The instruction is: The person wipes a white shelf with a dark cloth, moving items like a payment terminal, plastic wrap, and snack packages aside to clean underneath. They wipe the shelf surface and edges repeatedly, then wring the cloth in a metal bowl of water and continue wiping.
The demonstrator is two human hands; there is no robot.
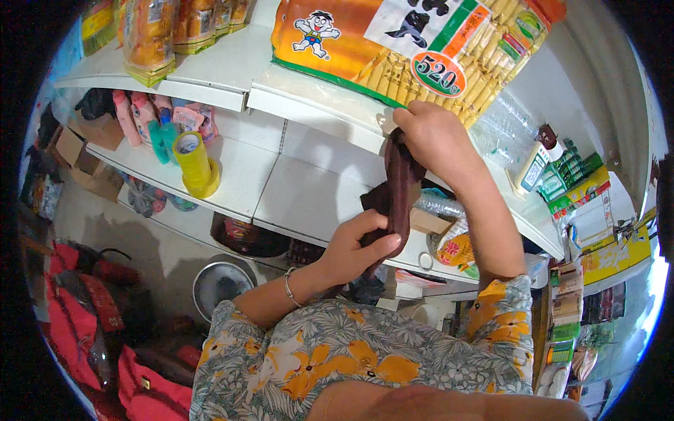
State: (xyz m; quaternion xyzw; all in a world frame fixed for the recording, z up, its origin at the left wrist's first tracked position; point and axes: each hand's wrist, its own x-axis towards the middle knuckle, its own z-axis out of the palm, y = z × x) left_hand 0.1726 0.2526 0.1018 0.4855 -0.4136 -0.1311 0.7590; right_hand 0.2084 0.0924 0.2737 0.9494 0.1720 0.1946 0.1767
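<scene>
A dark maroon cloth (398, 194) hangs stretched and slightly twisted between my two hands in front of the shelves. My right hand (437, 142) is closed around its upper end, just below a large yellow and orange snack packet (379, 58). Lower down, my left hand (358, 244) pinches the cloth between thumb and fingers. Part of the cloth's lower end is hidden behind the left hand. Behind the cloth runs the white middle shelf (310, 194).
Rolls of yellow tape (195, 166) are stacked on the middle shelf, left of the hands. Pink bottles (134, 118) stand beyond them. A small cardboard box (429, 221) lies behind the cloth. Below left are a round metal pan (224, 287) and red bags (152, 384).
</scene>
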